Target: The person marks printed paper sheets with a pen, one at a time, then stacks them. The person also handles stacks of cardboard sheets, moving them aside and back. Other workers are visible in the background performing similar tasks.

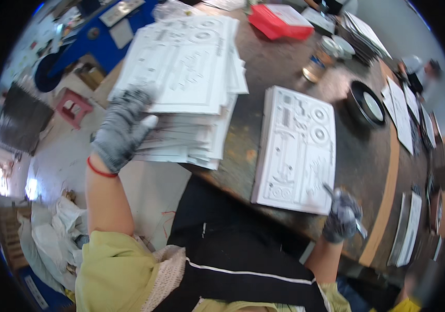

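**Hands on the white moulded panels**

Panels lie in two places on the brown tabletop (279, 67). My left hand (122, 130), in a grey knit glove, rests flat and spread on the near left corner of the tall stack of white panels (191, 83), fingers laid over the top sheet, gripping nothing; I judge it is there to steady the pile, which overhangs the tabletop's near edge. My right hand (342, 216), also gloved, is closed around a thin metal tool (331, 191), held like a pen with its tip touching the near right corner of the single panel (296, 151). That panel lies flat, well right of the stack, relief side up so the raised circles and bars face me. Its long axis runs from near to far, slightly tilted, the round shapes toward the far end. Farther off stand a metal can (320, 58) and a red box (278, 22).
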